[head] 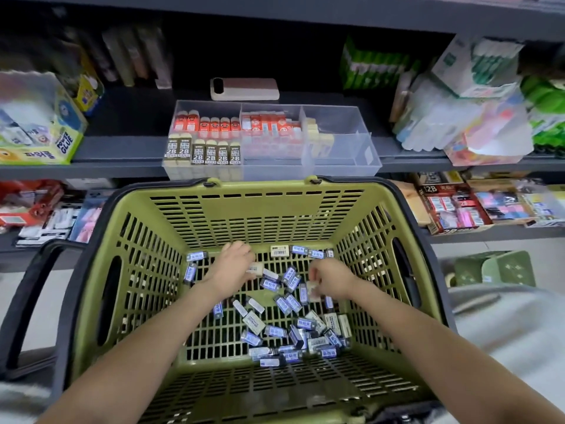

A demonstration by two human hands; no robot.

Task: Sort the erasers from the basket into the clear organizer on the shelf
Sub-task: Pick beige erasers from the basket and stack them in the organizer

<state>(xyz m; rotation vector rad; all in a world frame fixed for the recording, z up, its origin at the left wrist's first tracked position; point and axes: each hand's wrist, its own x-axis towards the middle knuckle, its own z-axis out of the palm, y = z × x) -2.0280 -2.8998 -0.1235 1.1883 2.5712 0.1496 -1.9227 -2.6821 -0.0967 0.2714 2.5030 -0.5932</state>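
Note:
An olive-green basket [263, 206] stands below the shelf, with several blue-sleeved and cream erasers [284, 332] scattered on its floor. Both my hands are down inside it. My left hand [234, 264] has its fingers curled round a cream eraser [255, 268] at the far middle. My right hand [328, 278] pinches a cream eraser [312, 287] just right of centre. The clear organizer [342, 148] sits on the shelf edge above. Its left compartments hold rows of red and dark 2B erasers [203, 151]. A few cream erasers stand in the right part.
A pink-and-white phone-like slab [244, 89] lies on the shelf behind the organizer. A Power Glue box [39, 133] stands at left, plastic packs [458, 117] at right. Lower shelves hold boxed stationery. The basket's black handle [27, 301] hangs out to the left.

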